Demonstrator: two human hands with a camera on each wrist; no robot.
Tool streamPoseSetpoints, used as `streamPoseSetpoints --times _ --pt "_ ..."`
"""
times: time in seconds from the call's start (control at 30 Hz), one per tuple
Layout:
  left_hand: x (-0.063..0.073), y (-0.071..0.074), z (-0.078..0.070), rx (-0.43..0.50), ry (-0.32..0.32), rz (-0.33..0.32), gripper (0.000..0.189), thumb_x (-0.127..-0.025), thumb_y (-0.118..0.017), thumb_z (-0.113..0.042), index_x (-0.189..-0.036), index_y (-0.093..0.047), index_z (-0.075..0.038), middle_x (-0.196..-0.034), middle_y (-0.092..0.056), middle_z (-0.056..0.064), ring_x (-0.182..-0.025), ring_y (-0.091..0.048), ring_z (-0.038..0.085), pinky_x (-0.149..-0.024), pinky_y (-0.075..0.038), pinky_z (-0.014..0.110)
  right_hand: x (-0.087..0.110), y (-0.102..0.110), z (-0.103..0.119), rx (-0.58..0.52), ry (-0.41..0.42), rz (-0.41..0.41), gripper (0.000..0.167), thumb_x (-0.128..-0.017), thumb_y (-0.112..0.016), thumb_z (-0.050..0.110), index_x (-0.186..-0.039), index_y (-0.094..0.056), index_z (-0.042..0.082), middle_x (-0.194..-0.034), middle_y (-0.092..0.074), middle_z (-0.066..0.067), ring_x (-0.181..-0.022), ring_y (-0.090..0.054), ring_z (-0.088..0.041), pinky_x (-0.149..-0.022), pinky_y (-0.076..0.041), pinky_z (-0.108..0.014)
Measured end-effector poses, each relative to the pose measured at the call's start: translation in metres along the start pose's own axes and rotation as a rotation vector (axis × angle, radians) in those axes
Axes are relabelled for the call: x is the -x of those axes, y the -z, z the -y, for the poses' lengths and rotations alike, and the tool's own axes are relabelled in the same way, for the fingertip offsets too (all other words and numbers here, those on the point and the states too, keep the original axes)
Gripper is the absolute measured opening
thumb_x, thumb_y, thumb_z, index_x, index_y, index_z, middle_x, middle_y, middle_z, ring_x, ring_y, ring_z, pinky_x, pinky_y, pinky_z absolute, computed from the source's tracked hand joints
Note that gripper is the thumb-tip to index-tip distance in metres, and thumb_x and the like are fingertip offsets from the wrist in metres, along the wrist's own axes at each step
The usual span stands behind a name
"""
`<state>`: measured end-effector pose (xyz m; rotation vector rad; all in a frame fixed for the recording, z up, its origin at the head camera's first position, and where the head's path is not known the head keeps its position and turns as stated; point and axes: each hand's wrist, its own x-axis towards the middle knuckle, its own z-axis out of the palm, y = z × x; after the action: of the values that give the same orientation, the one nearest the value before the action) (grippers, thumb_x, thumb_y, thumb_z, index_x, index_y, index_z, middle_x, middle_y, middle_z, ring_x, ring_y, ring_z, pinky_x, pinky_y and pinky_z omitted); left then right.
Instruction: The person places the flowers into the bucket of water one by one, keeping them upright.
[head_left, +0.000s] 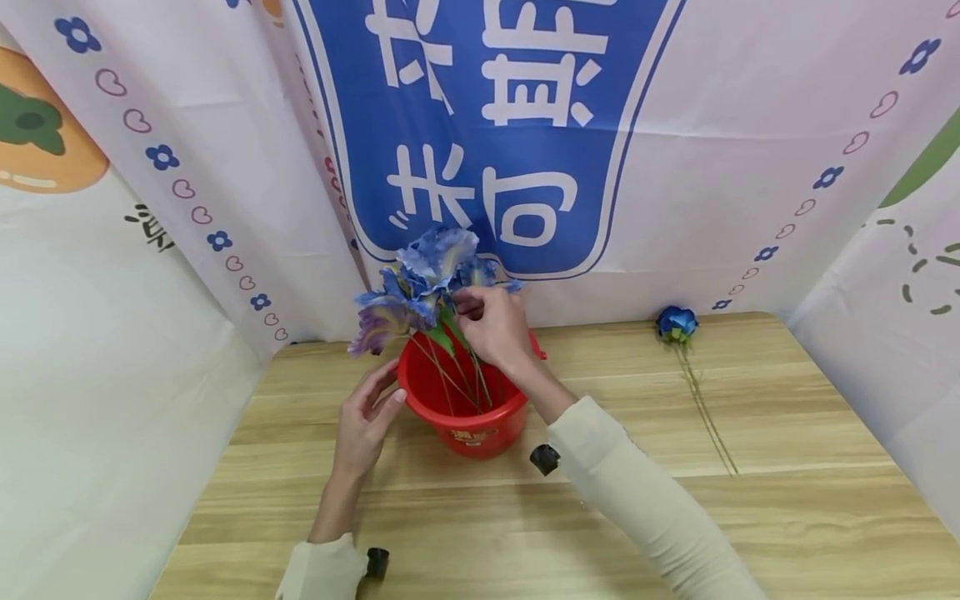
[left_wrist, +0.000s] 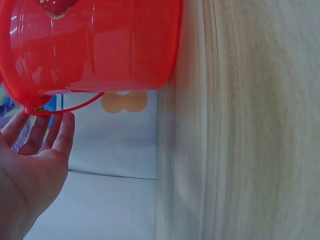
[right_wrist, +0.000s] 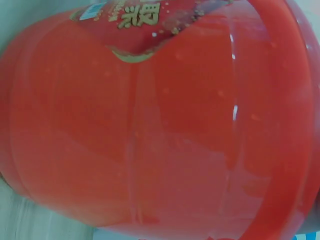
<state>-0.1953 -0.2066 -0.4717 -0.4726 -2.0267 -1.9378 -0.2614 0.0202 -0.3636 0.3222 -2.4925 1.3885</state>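
Observation:
A red bucket [head_left: 465, 437] stands upright, holding several blue and purple artificial irises [head_left: 431, 271] with their stems leaning inside. My left hand [head_left: 367, 425] is at the bucket's left rim, its fingers fairly straight and touching beside the handle [left_wrist: 82, 106] in the left wrist view. Over the bucket's right side, my right hand [head_left: 495, 325] pinches one iris among the blooms; its fingertips are partly hidden by petals. The red bucket wall [right_wrist: 175, 125] fills the right wrist view, where the fingers are out of sight.
A single blue rose [head_left: 677, 323] with a long stem lies on the wooden table [head_left: 637, 533] to the right. Close behind the bucket hangs a printed white and blue cloth [head_left: 697, 167], and similar cloth borders the left and right sides.

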Motion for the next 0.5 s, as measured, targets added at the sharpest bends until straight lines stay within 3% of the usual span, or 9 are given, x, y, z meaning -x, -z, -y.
streamPoseSetpoints --times 0.03,0.1,0.5 --pt "0.0 0.0 0.0 -0.002 0.002 0.0 0.048 -0.099 -0.064 0.01 -0.146 -0.057 0.012 -0.14 -0.065 0.0 -0.131 -0.065 0.012 -0.105 -0.058 0.022 0.001 0.0 0.0 -0.003 0.001 -0.001 0.02 -0.095 -0.078 0.007 -0.115 -0.083 0.011 -0.101 -0.083 -0.006 -0.09 -0.08 -0.02 -0.092 -0.065 -0.038" --pt "0.0 0.0 0.0 -0.006 0.007 0.001 0.048 -0.099 -0.065 0.009 -0.146 -0.057 0.012 -0.14 -0.064 0.0 -0.131 -0.065 0.011 -0.105 -0.058 0.022 0.002 0.001 -0.001 -0.018 -0.004 0.004 0.021 -0.095 -0.078 0.008 -0.115 -0.083 0.01 -0.102 -0.083 -0.007 -0.091 -0.08 -0.021 -0.089 -0.066 -0.036" --pt "0.0 0.0 0.0 -0.003 0.02 0.002 0.048 -0.1 -0.064 0.008 -0.148 -0.056 0.011 -0.142 -0.063 0.007 -0.131 -0.065 0.011 -0.105 -0.057 0.022 0.017 0.026 -0.001 -0.131 0.005 -0.03 0.027 -0.095 -0.081 0.009 -0.122 -0.08 0.008 -0.109 -0.081 -0.009 -0.097 -0.078 -0.024 -0.09 -0.067 -0.037"
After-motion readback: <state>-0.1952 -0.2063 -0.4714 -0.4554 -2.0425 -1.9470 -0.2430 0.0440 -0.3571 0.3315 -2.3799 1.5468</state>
